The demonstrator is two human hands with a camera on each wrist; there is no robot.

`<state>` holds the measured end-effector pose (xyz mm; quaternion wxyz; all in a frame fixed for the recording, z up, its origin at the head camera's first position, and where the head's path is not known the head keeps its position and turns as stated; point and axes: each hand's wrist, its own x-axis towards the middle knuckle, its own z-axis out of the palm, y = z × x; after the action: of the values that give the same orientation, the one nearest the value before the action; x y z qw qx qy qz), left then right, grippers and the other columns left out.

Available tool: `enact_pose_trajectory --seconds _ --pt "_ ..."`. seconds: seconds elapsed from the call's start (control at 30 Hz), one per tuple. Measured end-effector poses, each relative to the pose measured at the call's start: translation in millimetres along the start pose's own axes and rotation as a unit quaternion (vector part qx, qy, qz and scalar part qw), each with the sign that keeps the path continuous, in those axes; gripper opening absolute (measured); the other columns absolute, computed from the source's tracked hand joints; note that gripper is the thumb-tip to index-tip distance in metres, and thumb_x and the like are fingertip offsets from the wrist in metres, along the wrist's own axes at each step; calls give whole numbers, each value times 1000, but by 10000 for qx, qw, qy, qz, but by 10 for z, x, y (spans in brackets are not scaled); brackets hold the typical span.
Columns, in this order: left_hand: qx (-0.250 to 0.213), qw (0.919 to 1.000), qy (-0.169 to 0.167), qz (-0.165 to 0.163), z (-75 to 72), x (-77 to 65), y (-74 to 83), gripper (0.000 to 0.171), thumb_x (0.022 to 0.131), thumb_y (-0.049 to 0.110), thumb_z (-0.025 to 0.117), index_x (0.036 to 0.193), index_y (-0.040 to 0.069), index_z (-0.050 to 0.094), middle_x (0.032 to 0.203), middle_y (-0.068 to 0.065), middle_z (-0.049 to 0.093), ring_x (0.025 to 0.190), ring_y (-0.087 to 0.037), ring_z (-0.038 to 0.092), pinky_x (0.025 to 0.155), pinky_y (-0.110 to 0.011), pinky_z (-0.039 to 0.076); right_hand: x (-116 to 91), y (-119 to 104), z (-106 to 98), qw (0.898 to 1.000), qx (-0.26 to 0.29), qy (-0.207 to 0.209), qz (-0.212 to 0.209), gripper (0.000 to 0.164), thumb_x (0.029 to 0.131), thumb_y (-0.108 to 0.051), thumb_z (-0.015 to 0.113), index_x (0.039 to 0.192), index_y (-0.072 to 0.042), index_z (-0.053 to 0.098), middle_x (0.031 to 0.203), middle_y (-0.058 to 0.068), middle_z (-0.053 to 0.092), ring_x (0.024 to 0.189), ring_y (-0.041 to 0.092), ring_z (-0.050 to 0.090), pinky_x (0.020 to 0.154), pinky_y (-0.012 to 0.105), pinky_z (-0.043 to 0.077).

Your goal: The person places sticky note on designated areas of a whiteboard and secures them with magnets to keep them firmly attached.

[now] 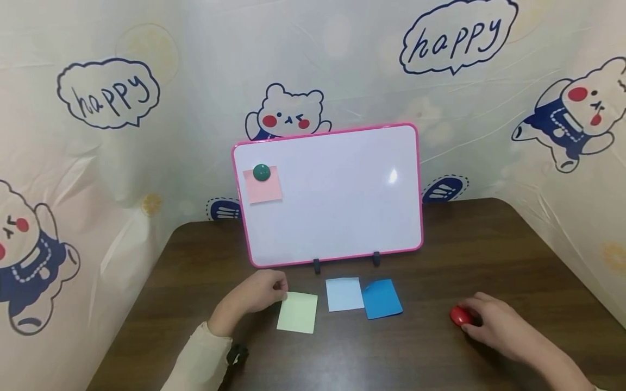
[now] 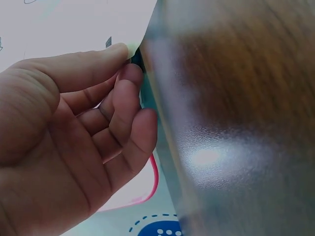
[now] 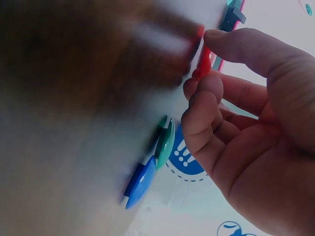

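Note:
My left hand (image 1: 259, 290) pinches the top left corner of a pale green sticky note (image 1: 297, 313) between thumb and forefinger. In the left wrist view the thumb (image 2: 93, 66) lies over the paper's corner, the other fingers curled below it. Off to the right, my right hand (image 1: 499, 323) grips a round red magnet (image 1: 460, 315) at the tabletop. The right wrist view shows that magnet edge-on between thumb and fingertips. A white-blue sticky note (image 1: 344, 294) and a blue sticky note (image 1: 383, 299) lie side by side between the hands.
A pink-framed whiteboard (image 1: 337, 201) stands on small black feet at the back of the brown table (image 1: 381, 358). A green magnet (image 1: 261, 172) sits over a pink note (image 1: 264, 191) on it. Beyond the right hand are another green magnet (image 3: 166, 145) and a blue magnet (image 3: 141, 183).

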<state>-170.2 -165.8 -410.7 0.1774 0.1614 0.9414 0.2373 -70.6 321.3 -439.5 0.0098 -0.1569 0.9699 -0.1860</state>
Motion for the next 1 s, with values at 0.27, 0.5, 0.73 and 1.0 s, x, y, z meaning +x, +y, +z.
enact_pose_trajectory --seconds 0.27,0.5,0.73,1.0 --pt "-193 9997 146 85 -17 9 -15 9 93 10 73 88 15 67 79 3 60 73 -19 56 68 -36 50 17 -11 -19 9999 86 108 -69 34 78 -18 86 106 -4 72 92 -9 57 75 3 50 64 29 47" --pt "-414 9988 219 139 -39 33 -29 9 93 9 73 90 15 67 83 4 62 77 -19 57 72 -37 52 39 10 -30 9999 109 -108 5 36 78 -20 86 107 -5 72 94 -8 58 77 4 51 65 29 48" --pt "-900 9950 310 312 -45 70 -97 8 94 8 70 89 14 67 82 1 62 76 -20 57 67 -37 51 26 7 -33 9993 313 -186 45 34 80 -17 85 108 -4 71 93 -9 56 76 3 47 64 27 45" --pt "-1388 9887 466 331 -64 84 -128 6 93 13 73 93 10 68 81 -1 62 74 -21 59 68 -37 52 28 5 -31 9991 309 -262 124 35 81 -18 85 109 -4 71 92 -9 56 76 3 47 64 26 45"
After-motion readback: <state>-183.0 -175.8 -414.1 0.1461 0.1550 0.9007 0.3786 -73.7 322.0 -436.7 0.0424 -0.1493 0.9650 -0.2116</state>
